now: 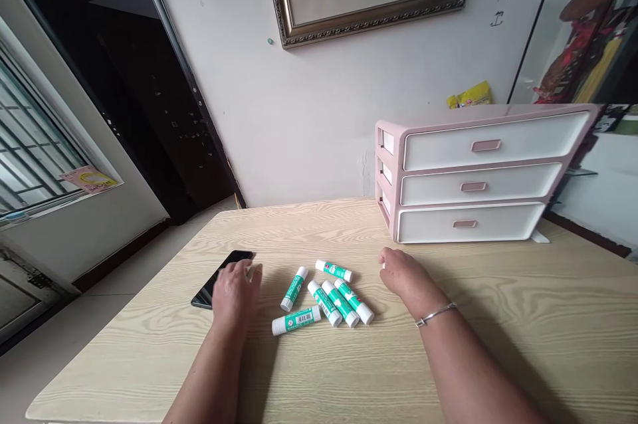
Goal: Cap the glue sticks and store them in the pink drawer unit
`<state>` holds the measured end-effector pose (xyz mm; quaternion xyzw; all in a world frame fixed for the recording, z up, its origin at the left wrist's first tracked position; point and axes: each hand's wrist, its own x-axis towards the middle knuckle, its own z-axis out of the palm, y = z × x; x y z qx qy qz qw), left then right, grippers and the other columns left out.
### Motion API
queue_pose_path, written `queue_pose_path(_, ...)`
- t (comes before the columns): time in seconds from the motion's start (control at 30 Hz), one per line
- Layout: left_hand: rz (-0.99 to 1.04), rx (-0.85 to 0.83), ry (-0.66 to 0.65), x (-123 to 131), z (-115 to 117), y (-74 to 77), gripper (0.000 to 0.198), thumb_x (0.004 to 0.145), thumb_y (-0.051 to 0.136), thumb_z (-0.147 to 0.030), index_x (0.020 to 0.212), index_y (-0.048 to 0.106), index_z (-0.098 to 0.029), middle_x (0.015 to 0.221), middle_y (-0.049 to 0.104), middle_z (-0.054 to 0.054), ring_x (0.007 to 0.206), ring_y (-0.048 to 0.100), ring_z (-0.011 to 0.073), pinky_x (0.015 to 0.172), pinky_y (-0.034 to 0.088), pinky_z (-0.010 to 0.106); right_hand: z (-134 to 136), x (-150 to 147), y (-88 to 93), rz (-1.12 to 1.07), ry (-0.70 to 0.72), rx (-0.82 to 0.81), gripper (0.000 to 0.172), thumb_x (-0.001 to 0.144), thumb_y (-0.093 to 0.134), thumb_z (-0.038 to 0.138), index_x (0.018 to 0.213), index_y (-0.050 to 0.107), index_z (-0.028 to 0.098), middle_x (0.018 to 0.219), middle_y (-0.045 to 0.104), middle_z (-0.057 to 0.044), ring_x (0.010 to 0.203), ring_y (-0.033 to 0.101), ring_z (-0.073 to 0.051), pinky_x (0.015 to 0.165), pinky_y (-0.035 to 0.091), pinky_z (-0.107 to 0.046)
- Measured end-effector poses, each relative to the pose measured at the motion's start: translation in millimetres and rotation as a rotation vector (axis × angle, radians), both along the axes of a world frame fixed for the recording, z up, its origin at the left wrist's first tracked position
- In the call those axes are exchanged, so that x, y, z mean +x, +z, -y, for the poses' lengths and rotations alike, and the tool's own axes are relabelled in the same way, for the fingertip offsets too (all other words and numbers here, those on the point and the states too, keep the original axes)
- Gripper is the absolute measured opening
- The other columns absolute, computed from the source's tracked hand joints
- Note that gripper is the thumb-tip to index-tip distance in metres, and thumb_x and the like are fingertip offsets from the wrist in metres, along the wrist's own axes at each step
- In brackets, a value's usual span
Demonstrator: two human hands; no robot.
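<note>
Several glue sticks with white caps and green labels lie loosely grouped on the table [309, 384]. One glue stick [333, 270] is at the back, another [294, 289] slants on the left, and one [297, 321] lies in front. Three more lie side by side, the middle glue stick [340, 304] among them. My left hand [234, 294] is left of the group, partly over a black phone [209, 291], thumb apart from its bent fingers. To the right of the sticks, my right hand [401, 273] rests with fingers curled in; a small pale spot shows at its fingertips.
A pink and white three-drawer box [473, 186] stands at the table's back right, a yellow packet [470, 96] behind its top. A framed picture [369, 12] hangs on the wall. To the left are a dark doorway [149, 105] and a barred window [34, 138].
</note>
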<state>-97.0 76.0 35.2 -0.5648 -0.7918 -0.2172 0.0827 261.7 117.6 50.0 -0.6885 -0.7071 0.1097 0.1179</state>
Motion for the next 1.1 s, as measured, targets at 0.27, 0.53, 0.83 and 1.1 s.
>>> queue_pose_path(0.27,0.190,-0.249,-0.368,46,-1,3.5,0.046,0.084,0.053,-0.060,0.095,0.070,-0.019,0.100,0.069,0.009,0.088,0.064,0.0227,0.071,0.043,0.029,12,-12,9.5,0.053,-0.001,0.197,0.022,0.087,0.054,0.024,0.102,0.067,0.014,0.104,0.069,-0.016,0.105,0.060,-0.030,0.085,0.041,-0.036)
queue_pose_path(0.53,0.067,-0.273,-0.368,59,5,19.4,0.032,0.093,0.046,-0.042,0.094,0.066,-0.017,0.101,0.069,0.012,0.093,0.064,0.0253,0.075,0.042,0.032,29,-47,21.0,-0.252,0.167,0.419,0.018,0.093,0.050,0.021,0.086,0.067,0.019,0.089,0.071,-0.007,0.091,0.062,-0.022,0.082,0.042,-0.030)
queue_pose_path(0.83,0.069,-0.009,-0.701,87,30,37.5,0.029,0.098,0.044,-0.039,0.119,0.058,-0.026,0.107,0.066,0.006,0.094,0.064,0.0209,0.080,0.045,0.030,46,-67,19.2,-0.817,0.367,0.265,0.041,0.100,0.035,0.052,0.098,0.061,0.020,0.070,0.063,0.000,0.065,0.057,-0.015,0.061,0.040,-0.026)
queue_pose_path(1.1,0.122,-0.105,-0.774,126,50,38.3,0.030,0.099,0.043,-0.041,0.118,0.058,-0.024,0.100,0.070,0.007,0.087,0.066,0.0222,0.074,0.045,0.030,41,-76,5.8,-0.890,0.334,0.239,0.027,0.096,0.043,0.036,0.086,0.062,0.020,0.072,0.062,0.001,0.066,0.054,-0.014,0.062,0.040,-0.024)
